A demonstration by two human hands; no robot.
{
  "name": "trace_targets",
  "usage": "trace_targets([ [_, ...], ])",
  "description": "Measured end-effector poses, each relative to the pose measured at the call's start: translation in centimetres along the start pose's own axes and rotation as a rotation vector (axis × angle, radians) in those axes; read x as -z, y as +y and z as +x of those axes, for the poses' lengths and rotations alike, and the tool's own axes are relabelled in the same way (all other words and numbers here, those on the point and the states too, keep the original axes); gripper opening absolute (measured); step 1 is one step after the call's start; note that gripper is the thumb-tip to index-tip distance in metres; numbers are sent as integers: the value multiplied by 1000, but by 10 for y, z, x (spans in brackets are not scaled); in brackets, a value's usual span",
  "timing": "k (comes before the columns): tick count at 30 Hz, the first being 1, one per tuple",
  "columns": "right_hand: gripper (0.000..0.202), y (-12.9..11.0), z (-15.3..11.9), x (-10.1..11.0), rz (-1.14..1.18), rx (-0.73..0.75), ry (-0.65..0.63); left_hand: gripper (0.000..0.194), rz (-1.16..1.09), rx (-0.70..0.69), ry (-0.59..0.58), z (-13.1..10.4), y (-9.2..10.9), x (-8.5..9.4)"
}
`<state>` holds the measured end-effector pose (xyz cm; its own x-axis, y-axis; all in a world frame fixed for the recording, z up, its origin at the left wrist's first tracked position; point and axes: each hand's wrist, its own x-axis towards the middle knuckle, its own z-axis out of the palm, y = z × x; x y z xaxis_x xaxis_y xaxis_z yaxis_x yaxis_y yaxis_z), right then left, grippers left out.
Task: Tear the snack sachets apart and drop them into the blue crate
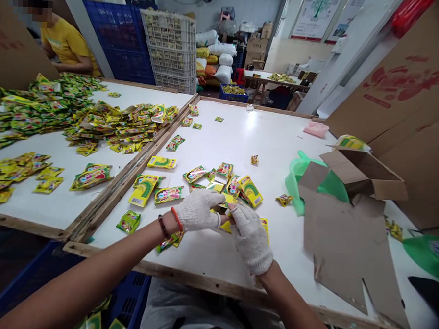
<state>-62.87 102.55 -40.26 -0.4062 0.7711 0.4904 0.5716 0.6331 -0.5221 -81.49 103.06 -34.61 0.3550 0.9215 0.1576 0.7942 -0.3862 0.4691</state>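
Note:
My left hand (199, 211) and my right hand (251, 237) meet over the white tabletop, both in white fingerless gloves. Their fingers are closed together on a small yellow packet (226, 226), mostly hidden behind the fingers. Just beyond them lies a loose cluster of yellow-green packets and flat cards, among them a yellow card with a barcode (250, 190). To the left of my left hand are another barcoded yellow card (143, 190), a colourful packet (168, 195) and a green packet (128, 221).
Wooden strips edge the table; a divider (138, 165) separates large packet heaps (49, 106) on the left. A flattened open carton (344, 244) and a green basin (297, 178) stand right. A blue crate (133, 297) holds packets below. A person in yellow (69, 43) sits beyond.

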Motion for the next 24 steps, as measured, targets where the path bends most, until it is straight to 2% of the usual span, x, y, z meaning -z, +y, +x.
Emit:
trace_targets([
  [2, 38, -7, -5, -2, 119, -152, -14, 31, -239, 103, 127, -20, 9, -5],
  [5, 40, -21, -22, -9, 397, -401, -122, 37, -682, 308, 277, -51, 13, -33],
  [7, 44, -27, -37, -16, 637, -517, -184, 31, -915, 416, 280, -67, 13, -56],
  [10, 42, -29, -55, -21, 843, -633, -149, 24, -1047, 494, 263, -82, 11, -79],
  [12, 36, -26, -62, -20, 770, -649, -111, 22, -1047, 483, 240, -85, 9, -82],
  [14, 29, -24, -63, -15, 625, -619, -100, 21, -982, 454, 193, -83, 8, -76],
  [19, 16, -22, -51, -1, 441, -493, -214, 14, -818, 377, 42, -75, 9, -58],
  [22, 18, -23, -45, 0, 456, -514, -194, 18, -963, 396, 50, -73, 11, -59],
  [24, 31, -22, -43, -1, 515, -535, -164, 29, -1092, 411, 57, -74, 11, -61],
])
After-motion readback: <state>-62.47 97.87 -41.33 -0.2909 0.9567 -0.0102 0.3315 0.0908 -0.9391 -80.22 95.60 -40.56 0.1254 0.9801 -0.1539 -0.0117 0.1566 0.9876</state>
